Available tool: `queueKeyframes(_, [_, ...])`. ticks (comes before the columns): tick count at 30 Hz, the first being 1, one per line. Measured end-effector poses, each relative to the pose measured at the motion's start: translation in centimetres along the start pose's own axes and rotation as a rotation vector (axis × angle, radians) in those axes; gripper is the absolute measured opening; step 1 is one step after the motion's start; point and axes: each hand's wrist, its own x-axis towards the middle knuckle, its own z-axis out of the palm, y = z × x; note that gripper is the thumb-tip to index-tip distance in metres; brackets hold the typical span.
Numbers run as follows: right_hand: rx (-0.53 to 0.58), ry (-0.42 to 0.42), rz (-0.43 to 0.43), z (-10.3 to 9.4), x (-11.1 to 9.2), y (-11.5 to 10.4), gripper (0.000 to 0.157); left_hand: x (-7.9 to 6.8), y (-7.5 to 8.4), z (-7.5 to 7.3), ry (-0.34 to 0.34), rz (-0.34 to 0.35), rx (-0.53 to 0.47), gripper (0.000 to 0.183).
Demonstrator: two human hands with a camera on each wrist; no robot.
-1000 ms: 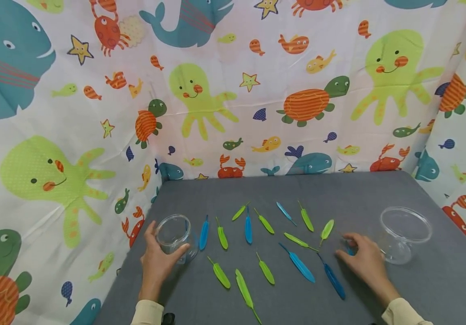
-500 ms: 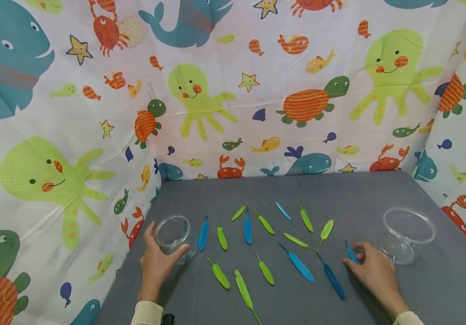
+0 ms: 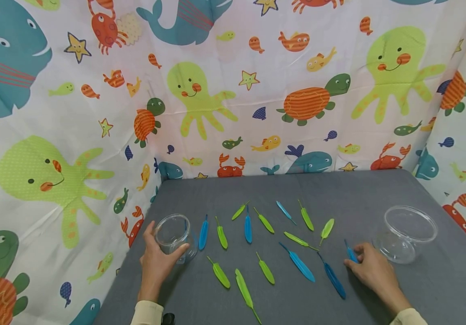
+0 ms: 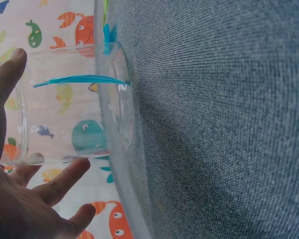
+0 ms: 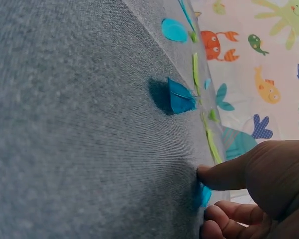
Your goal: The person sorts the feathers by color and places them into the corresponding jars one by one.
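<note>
The left hand [image 3: 156,265] is gripping the left clear container [image 3: 175,234], where one blue feather [image 4: 82,79] is leaning inside, and the right hand [image 3: 372,269] is narrowly pinching a second blue feather [image 3: 351,254] beside the right clear container [image 3: 404,247]. Nine green feathers [image 3: 244,288] and five more blue feathers [image 3: 299,264] are lying on the gray surface [image 3: 216,192] between the two containers.

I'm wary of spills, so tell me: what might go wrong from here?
The right hand, pinching a bright blue feather, is close to the clear, wide-rimmed round container and might knock it. The left hand holds a clear round jar with a slim blue feather inside; a jerk could tip it.
</note>
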Motion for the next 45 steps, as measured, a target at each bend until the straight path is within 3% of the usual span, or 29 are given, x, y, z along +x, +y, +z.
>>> queueKeyframes(16, [-0.062,0.022,-0.014,-0.8,0.5,-0.2,0.042,0.0,0.1,0.0,0.011,0.008,-0.01,0.129])
queueKeyframes(23, [-0.059,-0.027,-0.009,-1.1,0.8,0.0,0.04,-0.1,-0.1,0.0,0.012,0.001,-0.016,0.129])
queueKeyframes(27, [-0.042,-0.01,-0.063,-0.9,1.0,0.0,0.039,-0.1,-0.1,0.0,0.012,-0.002,-0.014,0.129])
queueKeyframes(32, [-0.003,0.073,-0.156,-0.6,1.1,-0.1,0.037,0.0,-0.1,-0.1,0.021,0.005,-0.012,0.128])
queueKeyframes(40, [0.18,0.108,-0.184,-1.2,1.1,-2.7,0.037,0.1,-0.2,0.0,0.012,0.001,-0.003,0.126])
queueKeyframes(45, [0.216,0.158,-0.205,-1.5,1.2,-5.0,0.039,0.0,-0.1,0.1,0.013,0.0,0.001,0.125])
